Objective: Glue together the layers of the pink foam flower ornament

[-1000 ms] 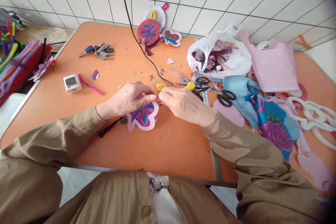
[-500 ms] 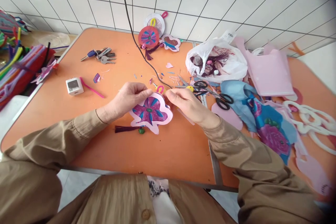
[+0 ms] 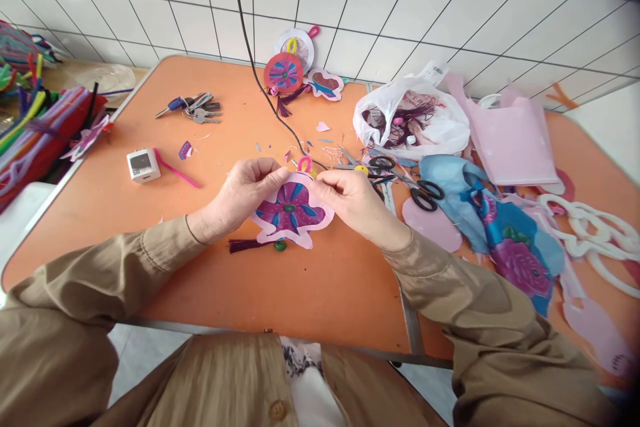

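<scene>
Between my two hands hangs a pink butterfly-shaped fabric ornament with a purple and blue patterned centre. My left hand pinches its upper left edge. At the upper right edge, the thumb and fingers of my right hand are closed on it. A bright pink loop stands up from the top edge between my fingertips. Below the ornament, a dark purple tassel with a green bead lies toward the left. My fingers hide parts of the top edge.
Beyond my right hand lie scissors among scraps. A white plastic bag holds purple tassels. Blue and pink cloth covers the right side. Keys and a white charger lie left. A dark cable hangs down the middle.
My right hand has moved left onto the ornament's top edge. The ornament has turned more level and shifted slightly right, its tassel moving along with it.
</scene>
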`<action>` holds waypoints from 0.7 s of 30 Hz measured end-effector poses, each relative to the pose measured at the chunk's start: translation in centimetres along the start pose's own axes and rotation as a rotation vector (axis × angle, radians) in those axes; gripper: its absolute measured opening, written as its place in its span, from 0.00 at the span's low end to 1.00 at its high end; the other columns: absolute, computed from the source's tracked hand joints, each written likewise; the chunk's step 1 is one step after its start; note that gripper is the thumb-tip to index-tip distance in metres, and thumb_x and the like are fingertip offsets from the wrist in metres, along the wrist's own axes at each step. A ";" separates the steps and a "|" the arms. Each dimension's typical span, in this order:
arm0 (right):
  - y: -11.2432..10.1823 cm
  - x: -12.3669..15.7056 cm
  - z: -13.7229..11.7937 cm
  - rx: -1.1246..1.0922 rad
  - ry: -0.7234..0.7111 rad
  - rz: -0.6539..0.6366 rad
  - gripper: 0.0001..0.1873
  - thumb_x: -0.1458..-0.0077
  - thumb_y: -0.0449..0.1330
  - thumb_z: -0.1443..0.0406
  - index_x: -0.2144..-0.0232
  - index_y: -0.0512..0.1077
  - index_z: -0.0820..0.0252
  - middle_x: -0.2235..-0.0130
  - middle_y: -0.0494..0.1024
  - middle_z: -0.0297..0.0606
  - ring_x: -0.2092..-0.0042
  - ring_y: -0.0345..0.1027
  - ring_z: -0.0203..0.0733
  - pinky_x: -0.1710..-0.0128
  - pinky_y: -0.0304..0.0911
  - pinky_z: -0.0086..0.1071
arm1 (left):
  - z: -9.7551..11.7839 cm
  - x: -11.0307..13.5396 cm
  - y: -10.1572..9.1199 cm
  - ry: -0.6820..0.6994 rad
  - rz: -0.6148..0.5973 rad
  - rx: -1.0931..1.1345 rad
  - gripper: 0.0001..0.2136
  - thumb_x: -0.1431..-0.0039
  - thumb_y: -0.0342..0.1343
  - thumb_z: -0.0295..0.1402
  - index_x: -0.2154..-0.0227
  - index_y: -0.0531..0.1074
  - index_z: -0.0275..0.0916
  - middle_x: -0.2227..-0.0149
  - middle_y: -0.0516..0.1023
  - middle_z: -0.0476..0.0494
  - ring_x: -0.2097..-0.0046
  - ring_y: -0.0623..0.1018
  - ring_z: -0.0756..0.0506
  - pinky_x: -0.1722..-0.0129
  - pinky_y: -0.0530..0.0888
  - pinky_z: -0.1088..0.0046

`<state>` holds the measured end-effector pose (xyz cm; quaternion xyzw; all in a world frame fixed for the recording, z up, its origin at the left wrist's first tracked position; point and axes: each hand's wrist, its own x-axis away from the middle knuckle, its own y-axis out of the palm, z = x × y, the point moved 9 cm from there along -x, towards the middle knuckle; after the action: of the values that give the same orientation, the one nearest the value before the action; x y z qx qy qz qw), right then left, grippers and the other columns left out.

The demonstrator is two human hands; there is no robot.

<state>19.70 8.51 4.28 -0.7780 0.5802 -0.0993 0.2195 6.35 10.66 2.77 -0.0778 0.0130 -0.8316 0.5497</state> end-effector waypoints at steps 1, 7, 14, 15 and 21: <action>-0.1 0.0 -0.1 0.010 -0.016 0.013 0.23 0.39 0.53 0.53 0.81 0.61 0.60 0.79 0.56 0.28 0.76 0.48 0.30 0.77 0.46 0.28 | 0.0 0.0 -0.1 0.002 0.012 0.008 0.21 0.46 0.59 0.49 0.79 0.65 0.36 0.83 0.64 0.53 0.82 0.62 0.56 0.85 0.59 0.82; -0.4 0.1 -0.7 0.083 -0.081 0.070 0.19 0.39 0.54 0.59 0.79 0.65 0.61 0.80 0.63 0.29 0.76 0.55 0.31 0.75 0.51 0.28 | 0.2 0.1 -0.2 0.023 0.048 0.054 0.22 0.46 0.59 0.49 0.81 0.63 0.37 0.83 0.61 0.54 0.82 0.60 0.56 0.85 0.58 0.81; -0.8 -0.1 -0.9 0.010 -0.101 0.086 0.20 0.40 0.56 0.55 0.80 0.65 0.60 0.79 0.65 0.30 0.76 0.55 0.31 0.75 0.52 0.28 | 0.7 0.4 -0.4 0.062 0.102 0.083 0.21 0.45 0.59 0.48 0.81 0.62 0.37 0.83 0.58 0.55 0.82 0.58 0.56 0.85 0.56 0.81; -0.8 -0.1 -0.9 -0.002 -0.102 0.085 0.20 0.41 0.56 0.55 0.80 0.65 0.60 0.79 0.65 0.30 0.76 0.55 0.31 0.76 0.51 0.28 | 0.5 0.4 -0.5 0.055 0.112 0.091 0.21 0.45 0.59 0.47 0.81 0.61 0.38 0.83 0.58 0.55 0.82 0.57 0.56 0.85 0.56 0.81; -1.0 -0.1 -0.7 -0.034 -0.095 0.077 0.19 0.42 0.58 0.55 0.80 0.65 0.60 0.80 0.62 0.28 0.76 0.52 0.30 0.76 0.50 0.28 | 0.1 0.1 -0.8 0.038 0.127 0.131 0.21 0.48 0.61 0.48 0.82 0.61 0.38 0.84 0.59 0.56 0.82 0.58 0.56 0.85 0.56 0.80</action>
<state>20.28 8.68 5.33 -0.7625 0.6003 -0.0438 0.2373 5.61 10.90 2.96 -0.0251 -0.0261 -0.7955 0.6049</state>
